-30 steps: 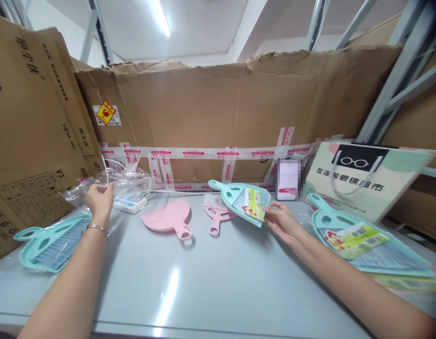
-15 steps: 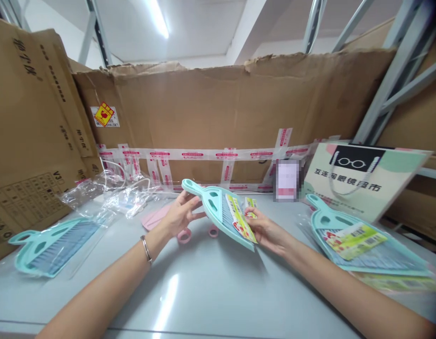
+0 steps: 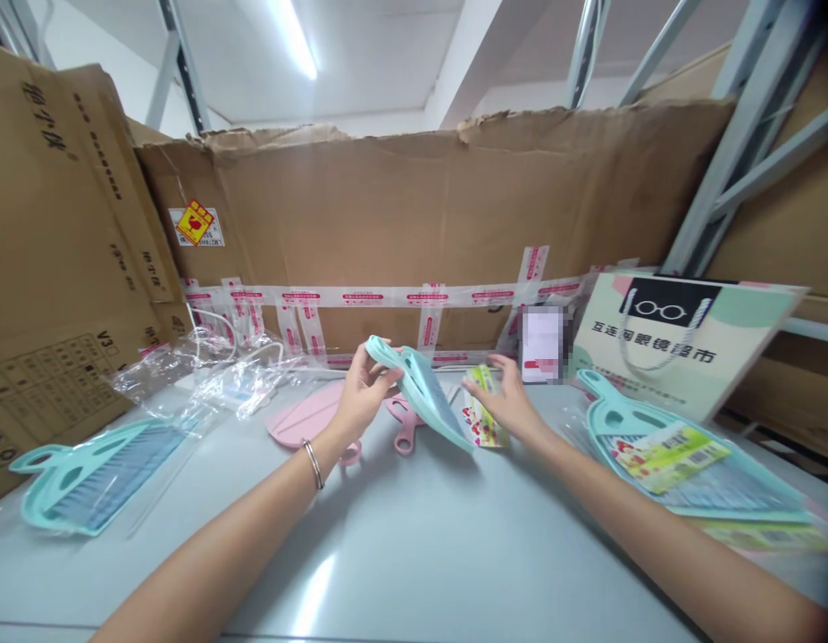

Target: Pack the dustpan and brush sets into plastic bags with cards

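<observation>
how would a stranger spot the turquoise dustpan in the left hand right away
Find the wide cardboard box at the back of the table. In front of its middle, the left hand's grip holds a turquoise dustpan by its handle end, right of a pink dustpan. Unlike the far-left dustpan and far-right dustpan, also turquoise, this one is held up, tilted.

On table (image 3: 414, 554): left, bagged dustpan (image 3: 85, 478); right, packaged dustpan (image 3: 695, 482) before paper bag (image 3: 661, 353). Between: card (image 3: 489, 424), right of hand-held dustpan (image 3: 430, 402). Behind: carton (image 3: 387, 214).

A turquoise dustpan (image 3: 423, 395) tilts, handle raised, beside a printed card (image 3: 486, 430).
</observation>
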Demonstrator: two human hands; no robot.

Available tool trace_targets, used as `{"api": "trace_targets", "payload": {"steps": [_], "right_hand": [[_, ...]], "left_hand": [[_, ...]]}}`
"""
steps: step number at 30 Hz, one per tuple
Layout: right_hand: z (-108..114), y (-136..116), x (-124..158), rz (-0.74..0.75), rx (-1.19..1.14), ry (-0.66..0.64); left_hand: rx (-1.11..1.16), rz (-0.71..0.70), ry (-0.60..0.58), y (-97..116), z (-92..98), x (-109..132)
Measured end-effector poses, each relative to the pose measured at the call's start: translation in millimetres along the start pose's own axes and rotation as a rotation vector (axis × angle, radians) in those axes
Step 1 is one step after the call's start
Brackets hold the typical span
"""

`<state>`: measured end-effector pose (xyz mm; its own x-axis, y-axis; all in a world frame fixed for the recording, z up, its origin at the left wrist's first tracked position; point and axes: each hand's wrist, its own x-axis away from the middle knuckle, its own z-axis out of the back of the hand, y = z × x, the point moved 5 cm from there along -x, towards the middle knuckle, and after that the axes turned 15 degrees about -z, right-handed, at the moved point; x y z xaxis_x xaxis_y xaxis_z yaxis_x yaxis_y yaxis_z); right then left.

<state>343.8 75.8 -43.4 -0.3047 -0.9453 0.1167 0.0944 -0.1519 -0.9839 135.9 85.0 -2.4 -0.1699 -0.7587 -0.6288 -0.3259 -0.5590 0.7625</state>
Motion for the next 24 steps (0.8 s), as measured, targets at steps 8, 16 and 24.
{"api": "trace_targets", "payload": {"steps": [8, 16, 24], "right_hand": [[-46.9, -79.0, 32.9, 0.703, 0.601, -0.273], [-59.6, -54.0, 11.6, 0.922, 1.136, -0.2], [-91.0, -13.1, -4.1, 0.906, 1.378, -0.298]], "left_hand": [[-0.348, -0.268, -0.108, 49.1, 7.3, 3.4], [-1.218, -0.679, -0.223, 89.6, 78.2, 45.5], [-1.603, -0.315, -0.791, 30.2, 64.0, 72.6]]}}
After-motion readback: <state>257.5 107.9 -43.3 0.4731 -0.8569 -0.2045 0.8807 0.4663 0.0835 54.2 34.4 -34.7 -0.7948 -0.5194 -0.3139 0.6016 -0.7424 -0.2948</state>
